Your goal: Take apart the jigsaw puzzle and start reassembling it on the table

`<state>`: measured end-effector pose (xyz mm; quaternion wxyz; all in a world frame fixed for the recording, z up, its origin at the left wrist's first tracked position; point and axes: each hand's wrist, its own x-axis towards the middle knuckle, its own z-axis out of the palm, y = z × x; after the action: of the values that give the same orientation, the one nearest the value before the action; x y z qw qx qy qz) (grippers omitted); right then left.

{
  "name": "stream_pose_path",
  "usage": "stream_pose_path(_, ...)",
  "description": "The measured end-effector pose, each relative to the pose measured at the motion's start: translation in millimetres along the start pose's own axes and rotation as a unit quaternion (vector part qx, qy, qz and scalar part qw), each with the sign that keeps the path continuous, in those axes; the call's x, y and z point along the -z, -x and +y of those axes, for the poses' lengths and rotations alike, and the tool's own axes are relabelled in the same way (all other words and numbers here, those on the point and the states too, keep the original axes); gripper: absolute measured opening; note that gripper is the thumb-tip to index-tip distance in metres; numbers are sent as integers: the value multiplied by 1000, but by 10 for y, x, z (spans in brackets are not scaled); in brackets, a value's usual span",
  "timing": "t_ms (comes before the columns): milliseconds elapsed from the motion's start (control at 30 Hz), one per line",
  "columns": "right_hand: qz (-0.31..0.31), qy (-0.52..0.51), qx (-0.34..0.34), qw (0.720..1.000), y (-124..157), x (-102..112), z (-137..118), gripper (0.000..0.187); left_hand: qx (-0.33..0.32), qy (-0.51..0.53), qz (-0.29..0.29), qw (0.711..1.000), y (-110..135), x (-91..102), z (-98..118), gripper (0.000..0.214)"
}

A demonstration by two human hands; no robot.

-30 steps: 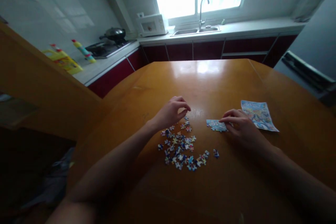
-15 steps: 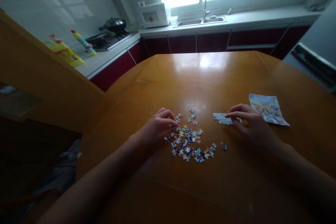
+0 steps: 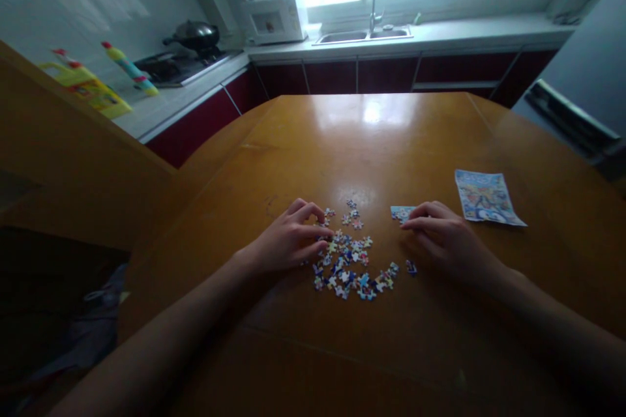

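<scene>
My left hand (image 3: 291, 236) is at the left edge of a heap of loose jigsaw pieces (image 3: 349, 273). Its fingers are apart, with the tips over or touching the nearest pieces, and no piece shows in its grasp. To the right, my right hand (image 3: 447, 234) reaches across a small joined strip of puzzle (image 3: 401, 212), hiding its right part. The fingers of that hand are stretched and slightly bent, with no piece visible in them. A single dark blue piece (image 3: 411, 267) lies apart, below the right fingertips.
A creased picture sheet (image 3: 489, 199) lies beyond my right hand on the wooden table (image 3: 357, 150). A few loose pieces (image 3: 353, 214) sit above the heap. Behind the table are a counter with a sink (image 3: 342, 37), a microwave (image 3: 274, 19), a wok (image 3: 195, 36) and cleaning bottles (image 3: 92, 88).
My right fingertips have moved left and towards me over the strip. The left hand's fingers have spread over the heap's edge. The whole view has shifted slightly.
</scene>
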<state>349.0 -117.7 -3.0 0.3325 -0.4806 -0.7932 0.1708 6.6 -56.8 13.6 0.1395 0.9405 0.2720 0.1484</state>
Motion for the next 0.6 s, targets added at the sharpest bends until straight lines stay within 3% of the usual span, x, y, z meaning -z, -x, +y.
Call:
stream_pose_path(200, -32, -9, 20, 999, 17, -96, -66, 22, -4, -13, 84, 996, -174, -232, 159, 17)
stream_pose_path(367, 5, -3, -1, 1000, -16, -48, -18, 21, -8, -6, 32, 999, -377, -349, 266, 14)
stream_pose_path(600, 87, 7, -33, 996, -87, 149, 140, 20, 1, 47, -1, 999, -466, -302, 213, 7)
